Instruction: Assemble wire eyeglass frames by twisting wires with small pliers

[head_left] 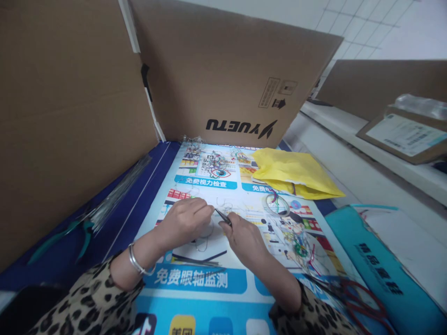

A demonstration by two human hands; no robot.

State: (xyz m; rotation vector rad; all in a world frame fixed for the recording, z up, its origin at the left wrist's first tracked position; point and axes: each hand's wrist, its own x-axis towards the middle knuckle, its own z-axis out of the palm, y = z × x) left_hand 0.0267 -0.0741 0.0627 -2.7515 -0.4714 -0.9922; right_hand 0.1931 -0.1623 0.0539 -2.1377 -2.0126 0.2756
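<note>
Over the printed sheet, my left hand (186,221) is closed in a pinch, its fingertips on a thin wire (205,243) that seems to loop below them. My right hand (246,237) grips a pair of dark, pointed tweezers (223,216), mostly hidden by the fingers. The tweezer tips reach the left fingertips; what lies between them is too small to make out. Behind the hands is a tangle of wire pieces (218,160). To the right are a roll of clear tape (277,204) and a cluster of coloured threads (301,249).
Cardboard panels (223,70) wall off the left and back. At left lie teal-handled pliers (85,237) and a bundle of straight wires (117,193). A yellow bag (296,172), red-handled scissors (363,298) and a teal box (380,265) occupy the right.
</note>
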